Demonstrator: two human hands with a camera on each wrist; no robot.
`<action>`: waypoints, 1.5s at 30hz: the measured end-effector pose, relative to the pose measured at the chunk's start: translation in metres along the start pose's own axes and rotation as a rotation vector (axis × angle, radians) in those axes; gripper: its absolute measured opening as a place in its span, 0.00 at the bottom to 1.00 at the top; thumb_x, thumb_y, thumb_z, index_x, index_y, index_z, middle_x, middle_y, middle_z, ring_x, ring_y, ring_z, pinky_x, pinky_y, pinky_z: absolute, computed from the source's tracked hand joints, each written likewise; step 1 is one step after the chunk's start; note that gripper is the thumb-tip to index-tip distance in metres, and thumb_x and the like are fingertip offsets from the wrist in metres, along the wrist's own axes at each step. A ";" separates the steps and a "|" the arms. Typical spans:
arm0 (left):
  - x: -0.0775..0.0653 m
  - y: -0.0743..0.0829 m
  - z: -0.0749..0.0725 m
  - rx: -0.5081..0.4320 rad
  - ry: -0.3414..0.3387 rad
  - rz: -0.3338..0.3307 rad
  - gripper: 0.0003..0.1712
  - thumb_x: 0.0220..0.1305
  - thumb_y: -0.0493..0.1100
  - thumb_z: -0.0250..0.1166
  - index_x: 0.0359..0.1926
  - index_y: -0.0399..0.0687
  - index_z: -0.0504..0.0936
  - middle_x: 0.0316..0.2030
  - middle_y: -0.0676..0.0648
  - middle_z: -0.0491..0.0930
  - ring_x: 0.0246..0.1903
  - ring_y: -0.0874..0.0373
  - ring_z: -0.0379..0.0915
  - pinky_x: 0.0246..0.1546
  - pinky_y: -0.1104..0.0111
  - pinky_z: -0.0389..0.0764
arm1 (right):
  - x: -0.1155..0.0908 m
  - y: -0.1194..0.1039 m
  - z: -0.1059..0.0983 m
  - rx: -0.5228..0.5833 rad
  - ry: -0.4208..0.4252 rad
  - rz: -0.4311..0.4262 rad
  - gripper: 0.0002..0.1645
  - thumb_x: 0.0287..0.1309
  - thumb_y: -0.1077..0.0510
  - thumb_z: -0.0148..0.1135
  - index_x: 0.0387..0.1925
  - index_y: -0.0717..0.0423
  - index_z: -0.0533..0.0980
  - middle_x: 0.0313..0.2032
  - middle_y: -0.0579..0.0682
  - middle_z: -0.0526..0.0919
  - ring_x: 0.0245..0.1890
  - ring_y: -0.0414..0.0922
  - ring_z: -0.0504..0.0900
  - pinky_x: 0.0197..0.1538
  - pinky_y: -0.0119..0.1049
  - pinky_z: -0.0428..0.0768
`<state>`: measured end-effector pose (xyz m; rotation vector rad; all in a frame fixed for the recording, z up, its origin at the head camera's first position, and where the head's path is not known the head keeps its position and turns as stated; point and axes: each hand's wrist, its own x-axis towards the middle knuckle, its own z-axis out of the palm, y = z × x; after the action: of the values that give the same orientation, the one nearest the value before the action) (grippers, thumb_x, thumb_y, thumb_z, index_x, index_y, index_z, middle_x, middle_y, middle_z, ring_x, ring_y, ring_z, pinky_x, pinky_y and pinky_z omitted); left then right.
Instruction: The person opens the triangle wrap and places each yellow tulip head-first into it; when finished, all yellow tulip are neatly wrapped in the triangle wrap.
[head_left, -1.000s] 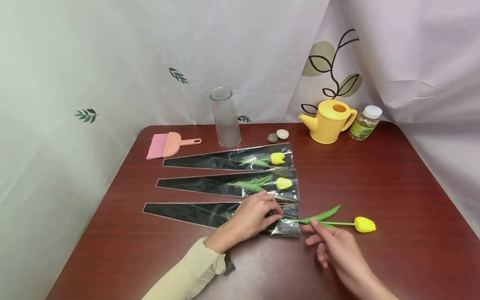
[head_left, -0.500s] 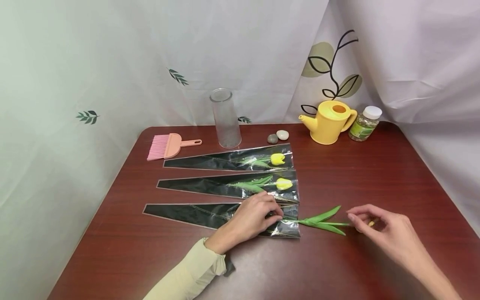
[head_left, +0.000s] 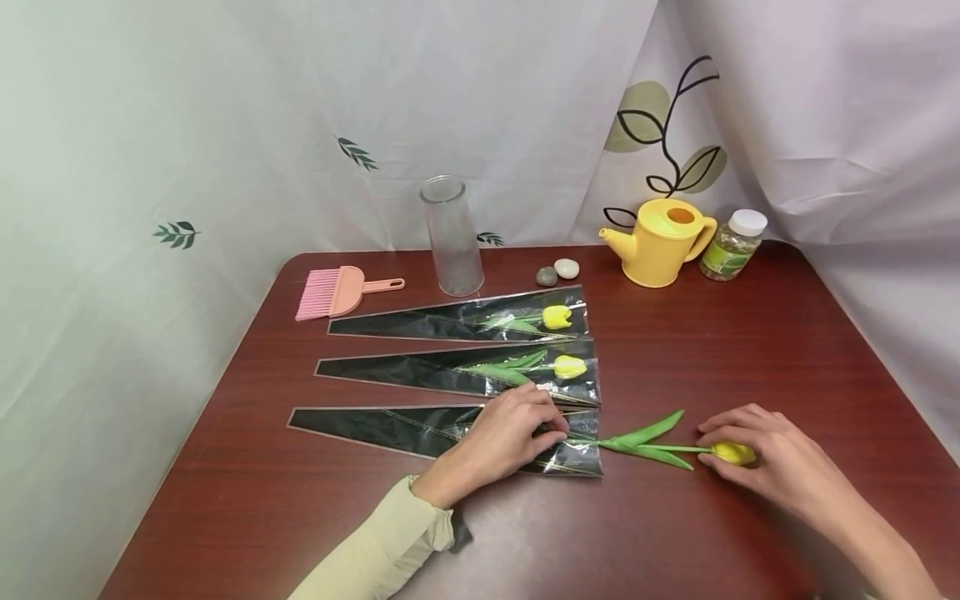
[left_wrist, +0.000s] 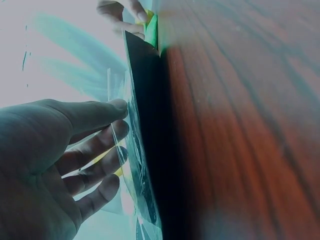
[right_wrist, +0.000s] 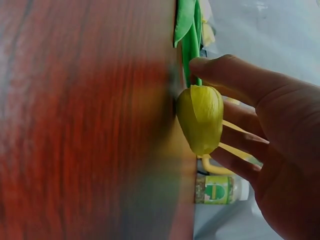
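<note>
My left hand (head_left: pixel 510 433) holds the clear film at the wide mouth of the nearest black-backed flower sleeve (head_left: pixel 375 423); the raised film (left_wrist: pixel 131 145) shows at its fingertips in the left wrist view. A yellow tulip (head_left: pixel 732 453) lies partway into that sleeve, its leaves (head_left: pixel 645 433) and bloom outside the mouth. My right hand (head_left: pixel 772 458) grips this tulip just under the bloom, the thumb against the green stem (right_wrist: pixel 192 55) in the right wrist view. Farther back are two similar sleeves, a middle one (head_left: pixel 390 367) and a far one (head_left: pixel 412 321), each with a tulip inside.
Along the back of the table (head_left: pixel 750 350) stand a clear glass vase (head_left: pixel 453 242), two stones (head_left: pixel 557 272), a yellow watering can (head_left: pixel 656 246) and a lidded jar (head_left: pixel 733 246). A pink brush (head_left: pixel 341 292) lies at the left. White cloth (head_left: pixel 262 125) hangs behind.
My right hand has moved right, from the leaves beside the sleeve's mouth to the bloom end, where it now grips the tulip. My left hand has stayed on the sleeve.
</note>
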<state>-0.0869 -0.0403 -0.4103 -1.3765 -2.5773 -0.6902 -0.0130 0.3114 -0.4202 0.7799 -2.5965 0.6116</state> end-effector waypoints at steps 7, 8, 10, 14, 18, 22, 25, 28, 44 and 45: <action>0.000 0.001 0.000 -0.010 -0.004 0.001 0.03 0.61 0.46 0.70 0.36 0.57 0.88 0.34 0.61 0.80 0.38 0.65 0.71 0.42 0.74 0.72 | 0.002 -0.002 0.001 0.003 0.008 -0.019 0.18 0.37 0.58 0.79 0.33 0.37 0.84 0.38 0.34 0.82 0.41 0.34 0.75 0.47 0.26 0.63; 0.000 0.001 0.000 -0.009 -0.002 0.003 0.03 0.61 0.46 0.70 0.36 0.57 0.88 0.34 0.61 0.80 0.38 0.65 0.71 0.42 0.74 0.72 | 0.002 -0.003 0.002 0.006 0.010 -0.022 0.17 0.37 0.57 0.78 0.33 0.37 0.84 0.38 0.34 0.82 0.41 0.34 0.75 0.48 0.25 0.62; 0.001 0.002 0.001 -0.003 0.004 0.008 0.03 0.61 0.46 0.71 0.36 0.57 0.88 0.34 0.61 0.80 0.37 0.65 0.71 0.41 0.74 0.72 | 0.005 -0.006 0.004 0.015 0.016 -0.022 0.17 0.38 0.57 0.78 0.32 0.37 0.84 0.38 0.33 0.81 0.41 0.33 0.75 0.49 0.22 0.62; 0.001 0.004 0.000 0.000 0.011 0.021 0.03 0.61 0.47 0.71 0.36 0.57 0.88 0.33 0.61 0.80 0.38 0.65 0.72 0.43 0.74 0.72 | 0.013 -0.019 0.014 0.063 0.022 -0.006 0.20 0.37 0.59 0.79 0.32 0.34 0.83 0.37 0.31 0.80 0.40 0.32 0.75 0.47 0.21 0.65; 0.002 0.007 0.000 -0.008 0.008 0.031 0.03 0.62 0.47 0.70 0.36 0.57 0.88 0.34 0.60 0.79 0.40 0.64 0.72 0.47 0.73 0.71 | 0.026 -0.036 0.029 0.114 0.008 0.005 0.19 0.39 0.59 0.79 0.32 0.32 0.82 0.36 0.29 0.79 0.40 0.31 0.74 0.43 0.24 0.68; 0.002 0.008 0.000 -0.011 0.004 0.027 0.03 0.62 0.47 0.70 0.36 0.57 0.88 0.34 0.60 0.79 0.40 0.64 0.72 0.47 0.73 0.71 | 0.037 -0.050 0.042 0.119 -0.003 0.007 0.17 0.42 0.56 0.78 0.31 0.31 0.82 0.34 0.27 0.78 0.39 0.29 0.73 0.41 0.25 0.68; 0.002 0.008 -0.001 -0.014 0.005 0.029 0.03 0.62 0.47 0.70 0.37 0.56 0.88 0.34 0.60 0.79 0.40 0.64 0.73 0.47 0.73 0.71 | 0.042 -0.057 0.049 0.117 -0.015 0.014 0.15 0.42 0.54 0.78 0.30 0.30 0.82 0.34 0.26 0.77 0.39 0.28 0.71 0.41 0.26 0.68; 0.002 0.008 -0.001 -0.016 0.008 0.040 0.04 0.62 0.48 0.70 0.37 0.56 0.88 0.35 0.60 0.79 0.41 0.65 0.73 0.49 0.73 0.71 | 0.046 -0.061 0.053 0.124 -0.028 0.020 0.15 0.42 0.54 0.78 0.30 0.31 0.82 0.34 0.26 0.77 0.39 0.28 0.71 0.41 0.27 0.67; 0.002 0.008 0.000 -0.007 0.020 0.063 0.04 0.62 0.47 0.70 0.37 0.55 0.88 0.34 0.60 0.79 0.42 0.67 0.76 0.64 0.67 0.63 | 0.041 -0.052 0.025 0.133 -0.109 0.100 0.22 0.44 0.49 0.79 0.43 0.34 0.81 0.41 0.27 0.79 0.44 0.30 0.74 0.46 0.25 0.70; 0.002 0.008 0.000 -0.008 0.019 0.062 0.04 0.62 0.47 0.70 0.37 0.55 0.88 0.34 0.60 0.80 0.41 0.67 0.76 0.64 0.67 0.63 | 0.038 -0.049 0.022 0.133 -0.118 0.106 0.23 0.43 0.48 0.80 0.44 0.34 0.81 0.41 0.28 0.79 0.44 0.30 0.75 0.46 0.24 0.70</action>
<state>-0.0817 -0.0349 -0.4066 -1.4378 -2.5084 -0.7007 -0.0184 0.2472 -0.4068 0.7429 -2.7411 0.7988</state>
